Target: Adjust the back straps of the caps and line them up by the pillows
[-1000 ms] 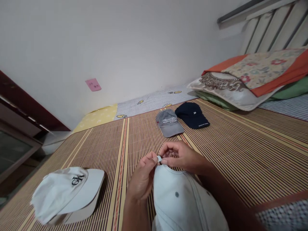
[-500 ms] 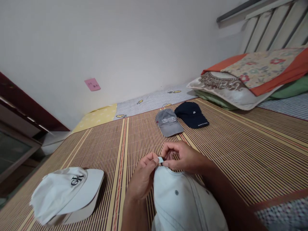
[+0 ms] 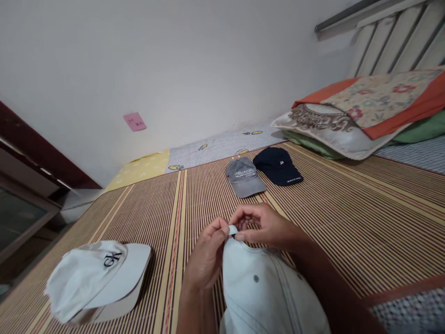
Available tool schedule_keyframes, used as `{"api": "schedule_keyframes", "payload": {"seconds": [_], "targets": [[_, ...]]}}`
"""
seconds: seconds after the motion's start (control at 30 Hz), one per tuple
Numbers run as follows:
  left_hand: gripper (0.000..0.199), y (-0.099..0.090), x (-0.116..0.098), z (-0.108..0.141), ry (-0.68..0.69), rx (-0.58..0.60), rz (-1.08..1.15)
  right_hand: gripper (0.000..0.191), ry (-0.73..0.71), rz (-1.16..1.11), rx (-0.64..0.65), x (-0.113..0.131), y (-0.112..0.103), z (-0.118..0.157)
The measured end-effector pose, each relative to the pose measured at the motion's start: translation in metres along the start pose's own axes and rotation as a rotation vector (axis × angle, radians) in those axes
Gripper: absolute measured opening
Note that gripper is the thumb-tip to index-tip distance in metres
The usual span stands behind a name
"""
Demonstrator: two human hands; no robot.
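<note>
A pale blue-white baseball cap (image 3: 267, 287) is in front of me, its back opening and strap turned away from me. My left hand (image 3: 208, 253) pinches the cap's back strap (image 3: 232, 229) between thumb and fingers. On the other side, my right hand (image 3: 262, 225) has its fingers curled, with thumb and fingertips closed at the strap's right end. The strap's far side and any fastener are hidden by the fingers. The lower part of the cap runs out of the bottom of the view.
White caps, one on another (image 3: 93, 278), lie at the left on the striped bamboo mat (image 3: 149, 218). Beyond my hands rest a grey cap (image 3: 244, 178) and a navy cap (image 3: 278, 164). Pillows (image 3: 333, 123) are piled at the far right, and a pink note (image 3: 135, 121) is on the wall.
The fingers of my right hand have shifted slightly at the strap, and a little more of it shows between my hands. The other caps have not moved.
</note>
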State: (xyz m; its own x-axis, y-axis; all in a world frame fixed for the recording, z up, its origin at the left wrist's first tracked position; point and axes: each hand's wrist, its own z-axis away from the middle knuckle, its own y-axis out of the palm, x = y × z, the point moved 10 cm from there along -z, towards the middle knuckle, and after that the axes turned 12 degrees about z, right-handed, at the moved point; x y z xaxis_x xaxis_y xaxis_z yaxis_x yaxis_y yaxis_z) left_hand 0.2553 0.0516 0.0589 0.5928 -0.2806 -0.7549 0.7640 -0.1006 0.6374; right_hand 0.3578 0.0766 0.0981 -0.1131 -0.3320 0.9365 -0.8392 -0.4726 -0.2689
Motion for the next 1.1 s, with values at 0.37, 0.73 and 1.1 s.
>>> {"api": "schedule_keyframes", "payload": {"seconds": [0.37,0.73,1.1], "targets": [[0.026,0.001,0.004,-0.004,0.0,0.062,0.074,0.02,-0.024,0.021,-0.021,-0.006,-0.001,-0.001],[0.026,-0.001,0.005,-0.009,-0.018,0.076,0.154,0.017,-0.036,0.04,0.005,-0.005,-0.001,0.002],[0.021,0.0,0.008,-0.011,-0.029,0.1,0.196,0.018,-0.053,0.065,-0.014,-0.003,-0.003,0.001]]}}
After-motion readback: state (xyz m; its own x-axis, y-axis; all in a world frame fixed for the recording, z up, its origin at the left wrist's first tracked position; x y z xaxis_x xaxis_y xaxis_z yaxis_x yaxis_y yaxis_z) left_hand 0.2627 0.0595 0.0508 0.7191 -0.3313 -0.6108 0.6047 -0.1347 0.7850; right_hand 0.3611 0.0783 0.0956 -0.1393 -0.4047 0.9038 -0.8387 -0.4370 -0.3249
